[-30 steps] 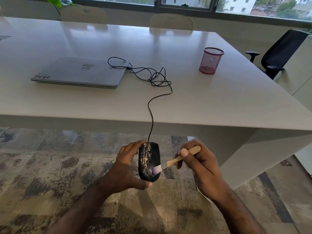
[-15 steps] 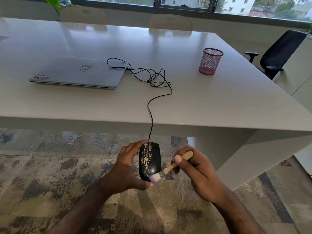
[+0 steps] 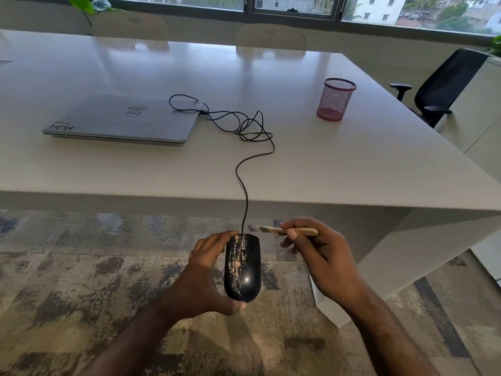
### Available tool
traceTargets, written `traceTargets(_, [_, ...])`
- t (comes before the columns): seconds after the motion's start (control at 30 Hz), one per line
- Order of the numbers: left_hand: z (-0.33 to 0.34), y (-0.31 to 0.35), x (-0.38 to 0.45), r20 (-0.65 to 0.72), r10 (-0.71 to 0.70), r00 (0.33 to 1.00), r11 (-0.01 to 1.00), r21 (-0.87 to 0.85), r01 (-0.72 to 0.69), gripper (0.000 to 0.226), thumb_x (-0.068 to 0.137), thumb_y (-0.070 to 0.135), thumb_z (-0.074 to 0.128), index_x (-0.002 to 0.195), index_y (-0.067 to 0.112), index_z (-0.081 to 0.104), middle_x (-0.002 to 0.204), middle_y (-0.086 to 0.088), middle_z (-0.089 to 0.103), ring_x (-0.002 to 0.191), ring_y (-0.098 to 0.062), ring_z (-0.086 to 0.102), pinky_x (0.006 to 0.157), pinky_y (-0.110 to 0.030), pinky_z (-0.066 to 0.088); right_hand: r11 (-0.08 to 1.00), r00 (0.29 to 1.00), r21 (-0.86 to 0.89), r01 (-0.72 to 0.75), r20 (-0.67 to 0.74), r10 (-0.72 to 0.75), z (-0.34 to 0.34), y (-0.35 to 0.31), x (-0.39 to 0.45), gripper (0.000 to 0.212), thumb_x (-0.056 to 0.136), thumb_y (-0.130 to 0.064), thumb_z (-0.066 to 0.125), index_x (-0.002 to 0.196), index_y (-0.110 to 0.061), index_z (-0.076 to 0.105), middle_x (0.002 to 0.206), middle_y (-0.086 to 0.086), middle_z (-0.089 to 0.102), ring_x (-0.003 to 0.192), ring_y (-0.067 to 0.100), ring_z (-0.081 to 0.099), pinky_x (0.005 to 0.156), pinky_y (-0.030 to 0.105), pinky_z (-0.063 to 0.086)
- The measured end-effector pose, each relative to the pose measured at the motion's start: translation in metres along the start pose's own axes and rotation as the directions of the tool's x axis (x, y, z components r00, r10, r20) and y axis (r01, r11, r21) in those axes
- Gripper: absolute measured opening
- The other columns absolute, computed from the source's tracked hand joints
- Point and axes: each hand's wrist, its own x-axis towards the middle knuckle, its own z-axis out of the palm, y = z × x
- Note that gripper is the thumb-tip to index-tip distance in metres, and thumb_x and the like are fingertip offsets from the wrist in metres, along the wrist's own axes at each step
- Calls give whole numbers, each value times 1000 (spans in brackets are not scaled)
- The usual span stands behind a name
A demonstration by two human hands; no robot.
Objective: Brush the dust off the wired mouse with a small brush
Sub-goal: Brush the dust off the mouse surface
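Head view: mouse gripped below the table edge, brush raised beside its front

Head-camera footage shows a black mouse (image 3: 242,268) held in the air in front of the table (image 3: 339,164), above a patterned carpet (image 3: 67,280). It is clamped by the left hand (image 3: 202,280), with the thumb under its rear end and the fingers along its left side and front. Pale dust is seen streaked down the left half of its top, while the right half looks glossy and mostly clean. Its cable (image 3: 245,175) is led up over the table edge, tangled in loops on the tabletop, and run to the right side of a closed silver laptop (image 3: 122,119).

A small brush (image 3: 283,230) with a wooden handle is pinched in the closed fingers of the right hand (image 3: 322,261). It is held roughly level, with the bristles pointed left, just above and to the right of the mouse's front end and near the cable. The bristles are blurred, and no contact with the mouse is seen.

A red mesh cup (image 3: 335,103) is stood on the right part of the table, well apart from the laptop. A black office chair (image 3: 444,85) is placed beyond the table's right corner.
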Motion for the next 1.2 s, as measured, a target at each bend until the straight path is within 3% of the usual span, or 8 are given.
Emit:
traceTargets(0.13, [-2, 2, 0, -16, 3, 1000, 1000, -4, -4, 125, 39, 44, 89, 149, 37, 31, 146, 21, 36, 135, -4, 29, 113, -43, 34, 1000, 994, -30, 10, 107, -6, 1, 0, -1, 22, 98, -33, 58, 106, -20, 73, 97, -8, 74, 91, 20, 73, 77, 41, 61])
traceTargets(0.37, [-3, 3, -2, -2, -18, 1000, 1000, 10, 18, 125, 39, 43, 87, 150, 38, 29, 145, 24, 33, 135, 1, 26, 114, -45, 32, 998, 978, 69, 14, 208, -28, -9, -3, -2, 20, 99, -32, 57, 101, -19, 71, 91, 3, 74, 85, 22, 71, 69, 34, 58])
traceTargets(0.57, [-2, 4, 0, 2, 0, 1000, 1000, 9, 0, 125, 40, 39, 90, 150, 35, 31, 146, 18, 36, 134, -3, 30, 113, -43, 34, 999, 1000, 49, 24, 19, -25, -9, -3, 3, 24, 100, -30, 55, 106, -15, 73, 90, 1, 75, 85, 23, 72, 70, 39, 58])
traceTargets(0.7, [-3, 4, 1, -6, -1, 1000, 1000, -10, 1, 124, 39, 40, 90, 149, 38, 31, 145, 18, 36, 134, -4, 31, 113, -42, 35, 1000, 996, 5, 16, 86, -16, -5, -2, -1, 21, 100, -26, 55, 103, -14, 73, 91, 1, 74, 86, 21, 72, 72, 34, 57])
traceTargets(0.9, [-4, 0, 0, -7, 11, 1000, 1000, 15, -11, 124, 40, 39, 91, 148, 41, 30, 143, 25, 35, 133, -1, 30, 112, -39, 35, 992, 978, 120, 36, 199, -59, -9, -7, -6, 19, 100, -14, 54, 97, -4, 70, 87, 9, 72, 81, 21, 69, 71, 18, 50])
traceTargets(1.03, [-3, 0, 0, -5, 14, 1000, 1000, 15, -14, 124, 41, 41, 92, 147, 45, 28, 144, 27, 33, 134, 0, 29, 112, -36, 34, 987, 993, 148, 59, 94, -74, -11, -6, -3, 21, 100, -16, 53, 99, -3, 70, 86, 8, 72, 79, 20, 69, 70, 20, 50])
traceTargets(1.13, [-2, 0, 0, -2, 13, 1000, 1000, 8, -13, 125, 41, 41, 92, 149, 39, 29, 145, 23, 34, 134, -2, 30, 112, -38, 35, 997, 999, 57, 43, -14, -42, -9, -3, -2, 23, 102, -26, 53, 103, -12, 72, 87, 2, 74, 83, 21, 72, 70, 23, 51])
traceTargets(1.2, [-2, 0, 0, -5, 24, 1000, 1000, 5, -24, 125, 41, 38, 93, 149, 40, 30, 143, 25, 35, 133, -2, 31, 111, -38, 35, 999, 1000, 25, 28, 4, -28, -7, -2, -3, 22, 99, -26, 55, 103, -13, 72, 88, 0, 75, 84, 20, 72, 71, 23, 51])
